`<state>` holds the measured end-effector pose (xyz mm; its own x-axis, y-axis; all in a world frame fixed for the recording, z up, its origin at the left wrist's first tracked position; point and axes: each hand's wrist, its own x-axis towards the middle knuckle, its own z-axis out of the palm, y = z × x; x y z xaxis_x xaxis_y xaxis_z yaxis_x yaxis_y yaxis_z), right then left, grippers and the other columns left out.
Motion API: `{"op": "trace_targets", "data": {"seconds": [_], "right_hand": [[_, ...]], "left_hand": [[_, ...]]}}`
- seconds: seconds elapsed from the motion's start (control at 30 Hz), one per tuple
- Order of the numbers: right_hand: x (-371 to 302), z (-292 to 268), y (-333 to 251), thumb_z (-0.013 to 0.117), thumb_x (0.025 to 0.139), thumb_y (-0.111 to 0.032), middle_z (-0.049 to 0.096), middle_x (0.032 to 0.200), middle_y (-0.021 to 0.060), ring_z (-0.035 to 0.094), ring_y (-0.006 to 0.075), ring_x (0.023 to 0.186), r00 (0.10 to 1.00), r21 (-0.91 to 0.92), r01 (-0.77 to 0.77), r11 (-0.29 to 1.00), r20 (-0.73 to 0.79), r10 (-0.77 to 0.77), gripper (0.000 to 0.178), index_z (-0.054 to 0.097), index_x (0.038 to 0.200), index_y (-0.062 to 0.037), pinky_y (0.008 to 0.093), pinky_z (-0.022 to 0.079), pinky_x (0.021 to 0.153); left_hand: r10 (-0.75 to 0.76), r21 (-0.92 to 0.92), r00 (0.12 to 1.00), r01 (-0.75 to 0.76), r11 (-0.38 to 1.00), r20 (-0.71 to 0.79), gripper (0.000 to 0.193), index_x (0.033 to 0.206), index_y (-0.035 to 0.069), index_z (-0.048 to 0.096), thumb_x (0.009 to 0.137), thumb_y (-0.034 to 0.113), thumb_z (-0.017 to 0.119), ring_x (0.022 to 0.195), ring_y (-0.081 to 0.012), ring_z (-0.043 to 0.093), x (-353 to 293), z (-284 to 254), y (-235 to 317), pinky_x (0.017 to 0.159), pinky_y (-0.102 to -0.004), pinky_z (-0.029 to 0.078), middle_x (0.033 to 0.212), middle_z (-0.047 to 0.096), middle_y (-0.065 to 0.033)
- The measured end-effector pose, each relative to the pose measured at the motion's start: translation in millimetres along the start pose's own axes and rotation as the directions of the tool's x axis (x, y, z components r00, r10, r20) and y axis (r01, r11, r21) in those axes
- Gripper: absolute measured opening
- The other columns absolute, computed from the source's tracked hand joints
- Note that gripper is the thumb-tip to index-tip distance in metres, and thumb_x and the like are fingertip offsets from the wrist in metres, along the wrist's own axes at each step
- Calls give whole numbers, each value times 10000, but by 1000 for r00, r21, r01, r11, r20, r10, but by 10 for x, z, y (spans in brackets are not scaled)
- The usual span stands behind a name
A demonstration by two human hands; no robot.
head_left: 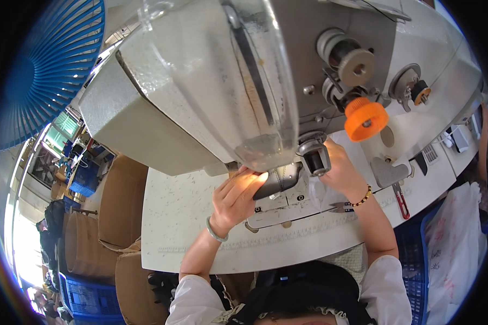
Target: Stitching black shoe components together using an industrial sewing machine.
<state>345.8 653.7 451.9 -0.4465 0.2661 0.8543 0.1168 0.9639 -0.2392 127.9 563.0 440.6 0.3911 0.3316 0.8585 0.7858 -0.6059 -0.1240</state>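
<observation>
Machine head (200, 81), grey, looms closest to our view, its clear guard (255, 81) hanging over the needle area.

Hands, ours, both under the head:
- Left hand (236, 197): fingers curled and pressed down at the needle area, lit by the lamp; a green bangle (216, 232) at the wrist. Whether it pinches cloth we cannot tell; the guard hides the fingertips.
- Right hand (341, 173): knuckles up, behind the black presser part (314, 157), fingers hidden, so its grip cannot be told; a bead bracelet (361, 198) at the wrist.

Work piece: white fabric (320, 195), lying on the tabletop (179, 216) between the two hands, just beside the metal plate (279, 181). It runs left to right, across our body, with the right hand touching it and the left hand just left of the plate. The right hand is nearer to the bulk of it.

Outward, right: snips (339, 206) near the right wrist; red-handled tool (402, 204) farther right; orange knob (366, 119) and thread tension discs (352, 59) on the machine face.

Outward, left: brown stacked cartons (119, 200), blue crates (89, 295), blue fan (54, 65) overhead.

Right edge: white bag (455, 238) in a blue crate.
</observation>
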Motion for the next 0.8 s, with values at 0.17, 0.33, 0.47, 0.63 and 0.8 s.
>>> {"op": "trace_targets", "data": {"seconds": [0.17,0.33,0.47,0.63,0.8], "right_hand": [[42,-44,-7,566,628,68,620,878,22,578,264,955,997,63,75,995,-11,-75,314,627,904,-70,373,453,853],[38,-79,5,572,649,67,622,879,25,585,261,929,997,89,73,993,30,-75,287,625,901,-60,369,449,863],[32,-72,9,583,667,59,618,874,31,588,246,898,995,62,101,993,18,-102,259,627,898,-51,358,453,857],[41,-74,-24,594,661,48,607,865,40,582,249,860,995,50,95,994,18,-96,262,627,905,-41,351,460,818],[36,-97,-63,599,653,43,604,865,53,577,261,850,998,21,47,999,51,-48,264,626,903,-35,363,461,801]], "left_hand": [[29,11,1000,-29,1000,-5,415,878,-16,666,497,-116,533,705,-251,626,-52,-14,20,645,-319,551,782,584,-83],[10,-33,1000,-10,999,-16,417,872,-23,663,489,-108,521,679,-241,619,-29,-2,38,628,-321,550,757,577,-82],[-26,-43,999,28,999,38,218,847,-22,652,656,-103,585,830,-285,670,-25,-22,44,800,-373,559,831,648,-119],[-9,-56,1000,9,998,-2,229,863,-23,657,664,-101,575,830,-281,672,13,-29,34,799,-372,559,830,651,-117],[1,-58,1000,-1,998,7,235,867,-22,660,666,-103,566,828,-283,671,-15,-30,40,793,-372,562,827,651,-116]]}}
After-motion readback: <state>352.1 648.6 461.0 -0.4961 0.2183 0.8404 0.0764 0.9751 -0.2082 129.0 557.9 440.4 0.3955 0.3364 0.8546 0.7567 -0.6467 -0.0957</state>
